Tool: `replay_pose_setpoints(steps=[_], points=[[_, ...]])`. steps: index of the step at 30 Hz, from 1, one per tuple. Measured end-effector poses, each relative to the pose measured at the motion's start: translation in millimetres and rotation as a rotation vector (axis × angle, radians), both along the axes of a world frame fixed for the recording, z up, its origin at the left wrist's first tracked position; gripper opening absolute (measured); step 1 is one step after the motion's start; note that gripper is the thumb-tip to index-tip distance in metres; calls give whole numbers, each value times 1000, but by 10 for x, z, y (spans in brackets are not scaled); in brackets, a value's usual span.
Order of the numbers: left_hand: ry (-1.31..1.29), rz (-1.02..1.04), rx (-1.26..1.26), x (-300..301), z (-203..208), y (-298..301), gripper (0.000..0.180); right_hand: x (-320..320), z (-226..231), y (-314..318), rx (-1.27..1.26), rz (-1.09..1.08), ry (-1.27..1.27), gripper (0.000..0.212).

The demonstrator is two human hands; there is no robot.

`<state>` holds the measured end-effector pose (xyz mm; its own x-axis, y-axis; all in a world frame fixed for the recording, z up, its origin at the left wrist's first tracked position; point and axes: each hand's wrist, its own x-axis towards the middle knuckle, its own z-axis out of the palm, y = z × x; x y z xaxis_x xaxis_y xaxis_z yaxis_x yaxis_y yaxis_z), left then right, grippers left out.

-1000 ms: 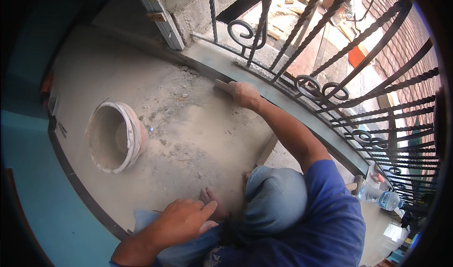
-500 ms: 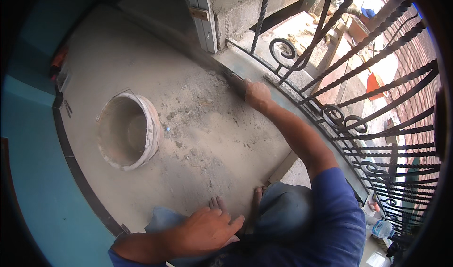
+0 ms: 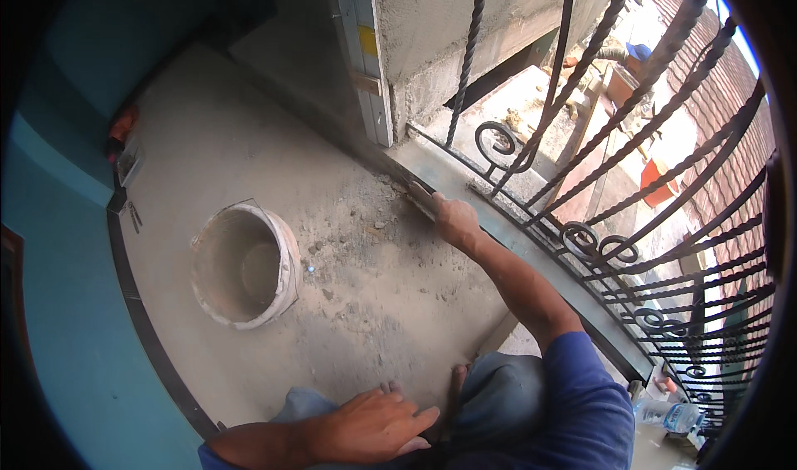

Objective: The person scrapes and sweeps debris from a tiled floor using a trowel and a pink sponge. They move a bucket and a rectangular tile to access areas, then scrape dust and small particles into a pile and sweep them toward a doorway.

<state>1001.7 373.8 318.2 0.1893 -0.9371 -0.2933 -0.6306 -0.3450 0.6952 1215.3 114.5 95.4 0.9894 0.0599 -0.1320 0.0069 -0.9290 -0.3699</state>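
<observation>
My right hand [image 3: 457, 222] is closed around a flat, narrow hand tool [image 3: 422, 196] whose exact kind I cannot make out. Its far end is at the dusty floor along the base of the sill under the railing. Loose grey rubble and dust [image 3: 365, 233] lie on the floor just left of the tool. My left hand [image 3: 378, 427] rests near my left knee, fingers stretched out and holding nothing. A pale, dusty bucket [image 3: 286, 275] stands upright on the floor to the left of the rubble, with no contents visible.
A black twisted-iron railing [image 3: 498, 150] runs along the right side on a low sill. A metal frame post [image 3: 369, 80] stands beside a rough cement wall [image 3: 432, 38]. Teal wall [image 3: 66, 304] borders the left. A plastic bottle [image 3: 668, 415] lies at lower right.
The view has shifted, so the bucket and railing sit lower in the picture. My right hand stays at the sill's base with the tool, which is less blurred now. My left hand stays resting.
</observation>
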Motion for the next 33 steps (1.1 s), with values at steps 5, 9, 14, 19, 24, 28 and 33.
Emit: replay_pose_setpoints(steps=[5, 9, 14, 19, 24, 28, 33], points=[[62, -9, 112, -60, -6, 10, 47, -122, -35, -119, -46, 67, 35, 17], [108, 32, 216, -77, -103, -15, 59, -292, 181, -73, 112, 118, 192, 18], [189, 731, -3, 116, -295, 62, 73, -719, 854, 335, 436, 220, -28, 15], [550, 1175, -492, 291, -410, 42, 80, -1344, 1449, 670, 657, 580, -254, 34], [526, 1180, -685, 258, -365, 21, 61, -1625, 1579, 819, 615, 660, -429, 51], [401, 1412, -732, 259, -367, 22, 39, -1623, 1698, 702, 646, 806, -399, 60], [444, 1398, -820, 725, -401, 72, 32, -1387, 2246, -47, 482, 463, -854, 63]])
